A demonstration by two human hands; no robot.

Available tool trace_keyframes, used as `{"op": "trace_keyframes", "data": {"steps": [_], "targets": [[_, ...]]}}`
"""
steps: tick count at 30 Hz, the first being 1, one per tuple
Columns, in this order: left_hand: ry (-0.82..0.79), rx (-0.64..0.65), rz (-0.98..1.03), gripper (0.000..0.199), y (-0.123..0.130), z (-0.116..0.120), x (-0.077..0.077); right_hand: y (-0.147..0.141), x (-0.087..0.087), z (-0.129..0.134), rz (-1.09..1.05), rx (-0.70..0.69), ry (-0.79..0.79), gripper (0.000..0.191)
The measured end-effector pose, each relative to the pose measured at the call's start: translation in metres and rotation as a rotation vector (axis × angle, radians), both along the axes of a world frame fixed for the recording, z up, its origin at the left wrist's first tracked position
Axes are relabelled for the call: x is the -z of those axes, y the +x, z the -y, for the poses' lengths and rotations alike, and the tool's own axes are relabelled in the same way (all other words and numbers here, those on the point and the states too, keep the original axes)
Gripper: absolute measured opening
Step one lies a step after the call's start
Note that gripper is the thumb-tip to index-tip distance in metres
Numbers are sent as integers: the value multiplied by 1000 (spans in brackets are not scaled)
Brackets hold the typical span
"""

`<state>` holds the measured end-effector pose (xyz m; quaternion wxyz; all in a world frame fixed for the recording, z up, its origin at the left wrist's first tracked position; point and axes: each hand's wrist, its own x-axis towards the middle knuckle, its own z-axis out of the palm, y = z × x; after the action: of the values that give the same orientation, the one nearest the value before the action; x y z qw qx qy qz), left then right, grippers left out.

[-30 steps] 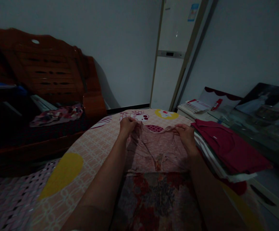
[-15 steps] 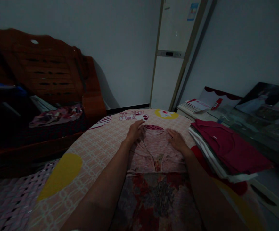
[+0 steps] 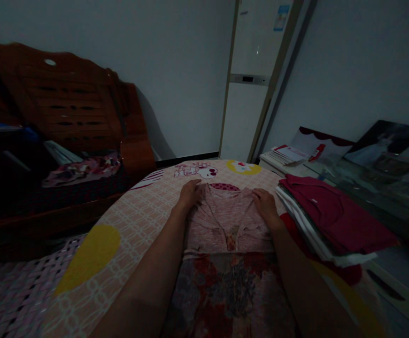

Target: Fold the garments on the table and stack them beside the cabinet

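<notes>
A heathered pink shirt (image 3: 218, 213) lies face-down or folded on the bed-like patterned cloth, its neck edge facing away from me. Its nearer part (image 3: 221, 281) is printed with red and grey blotches, below a straight band. My left hand (image 3: 189, 195) holds the shirt's far left shoulder corner, fingers bent at the edge. At the far right shoulder corner, my right hand (image 3: 266, 205) has its fingertips closed on the fabric. Some fingertips are hidden in the dim light.
The patterned cloth (image 3: 141, 220) covers a rounded surface. To the right lies a stack of folded clothes, a dark red one (image 3: 338, 211) on top. A wooden bench (image 3: 66, 103) stands left, a tall white cabinet-like unit (image 3: 248, 117) behind, and a glass-topped stand (image 3: 376, 178) far right.
Both hands have moved apart, left hand leftward and right hand slightly rightward. The shirt's shoulder corners have spread outward with them.
</notes>
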<state>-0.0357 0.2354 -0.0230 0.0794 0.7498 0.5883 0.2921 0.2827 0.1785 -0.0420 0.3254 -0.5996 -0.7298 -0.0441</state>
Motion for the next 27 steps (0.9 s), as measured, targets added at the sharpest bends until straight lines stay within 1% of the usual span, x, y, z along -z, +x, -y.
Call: {"op": "trace_keyframes", "data": {"steps": [2,3,6,8,10,13,16,20,22,24,25,27], "targets": [[-28,-119,6,37,-7,-2,-1,6,-4,0,-45,100,50,32],[-51,-154,3,35,-11,-3,-1,9,-5,1,-50,153,49,31],[-99,-183,4,30,-17,-3,-1,15,-2,5,-21,292,-54,31],[-113,-178,-1,26,-18,-2,0,16,2,8,6,316,-138,34],[-129,-180,-6,20,-18,-2,0,16,3,10,2,299,-173,38],[-177,-185,33,14,-25,0,-4,13,-2,11,-48,250,-129,42],[-280,-125,70,8,-35,1,-12,4,-18,12,-112,149,-78,37],[-420,-17,0,6,-40,5,-21,-12,-42,16,-249,-8,-126,29],[-462,7,-48,4,-38,7,-23,-18,-48,18,-309,-56,-139,28],[-481,12,-56,6,-38,8,-25,-21,-50,21,-341,-69,-152,27],[-485,16,-28,8,-38,8,-25,-22,-51,22,-352,-67,-159,27],[-491,23,106,12,-38,9,-28,-22,-52,23,-373,-71,-174,26]]}}
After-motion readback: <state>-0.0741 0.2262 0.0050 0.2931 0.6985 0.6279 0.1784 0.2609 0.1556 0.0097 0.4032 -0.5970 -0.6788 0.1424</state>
